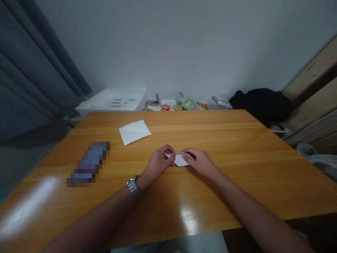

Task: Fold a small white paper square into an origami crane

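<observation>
Folded white paper is pinched at both ends, low over the middle of the wooden table, by the left hand and right hand, fingers closed on it. A crooked crease could be set if the edges slip apart.

Both arms are bare and enter from the bottom edge of the frame, converging toward its middle. The left forearm rises from the lower left and the right forearm from the lower right, both held low and nearly straight. The left hand sits just left of centre, its back facing up, the fingers curled in and the thumb pressed against them in a pinch. The right hand sits just right of centre, knuckles up, likewise closed in a pinch. The two hands face each other, close together.
</observation>
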`<state>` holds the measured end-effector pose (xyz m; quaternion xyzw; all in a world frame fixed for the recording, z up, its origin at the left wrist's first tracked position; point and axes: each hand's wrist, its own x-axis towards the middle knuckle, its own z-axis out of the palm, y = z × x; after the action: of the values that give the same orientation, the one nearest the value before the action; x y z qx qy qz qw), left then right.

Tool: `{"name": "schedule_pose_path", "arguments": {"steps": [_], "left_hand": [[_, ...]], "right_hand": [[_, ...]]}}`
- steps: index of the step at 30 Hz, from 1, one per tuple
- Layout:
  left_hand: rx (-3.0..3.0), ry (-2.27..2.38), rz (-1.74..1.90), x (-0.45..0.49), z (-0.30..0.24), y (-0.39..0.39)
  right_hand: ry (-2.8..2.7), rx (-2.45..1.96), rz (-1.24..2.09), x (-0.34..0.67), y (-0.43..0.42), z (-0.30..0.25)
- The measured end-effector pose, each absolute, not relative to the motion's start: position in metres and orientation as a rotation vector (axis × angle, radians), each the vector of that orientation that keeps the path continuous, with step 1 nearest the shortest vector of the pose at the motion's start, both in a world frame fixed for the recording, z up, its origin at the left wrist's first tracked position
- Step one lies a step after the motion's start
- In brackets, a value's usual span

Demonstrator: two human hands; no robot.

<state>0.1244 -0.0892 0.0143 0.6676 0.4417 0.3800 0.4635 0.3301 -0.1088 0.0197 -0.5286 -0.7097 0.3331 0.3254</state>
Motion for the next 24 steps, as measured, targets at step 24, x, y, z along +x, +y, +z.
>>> {"name": "schedule_pose_path", "arguments": {"steps": [24], "left_hand": [[1.786, 1.044, 0.883, 0.1297, 0.0112, -0.094]], "right_hand": [[-1.776, -1.417, 0.928, 0.3226, -0.1085, 0.0161]]}}
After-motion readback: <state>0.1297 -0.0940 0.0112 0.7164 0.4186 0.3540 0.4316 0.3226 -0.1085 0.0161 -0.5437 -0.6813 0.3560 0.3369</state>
